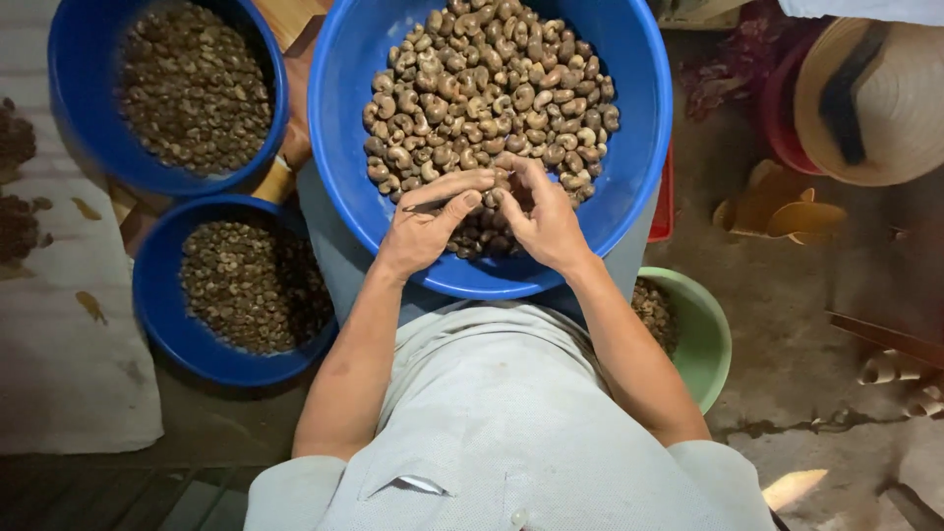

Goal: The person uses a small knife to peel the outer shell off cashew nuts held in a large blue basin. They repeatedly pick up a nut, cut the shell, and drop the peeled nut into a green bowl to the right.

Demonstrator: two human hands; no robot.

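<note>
In the head view, a large blue basin (629, 118) fills the upper centre, resting on the person's lap and heaped with brownish cashew nuts (492, 88). Both hands meet over the nuts at the basin's six o'clock edge. The left hand (428, 221) lies with fingers curled narrowly, thumb and forefinger pinched toward the middle, and the right hand (541, 221) faces it, its fingertips pressed against the same spot; they seem to hold one nut between them, though the nut itself is hidden by the fingers. At ten o'clock from the hands sits a second blue basin (88, 108) filled with darker, smaller pieces, and at eight o'clock a third blue basin (157, 295) holds a similar dark fill; the two stand just beside each other. At four o'clock, partly under the right forearm, a green bowl (708, 334) shows some of the same brown contents. A woven hat (875, 98) lies at two o'clock, well apart.
</note>
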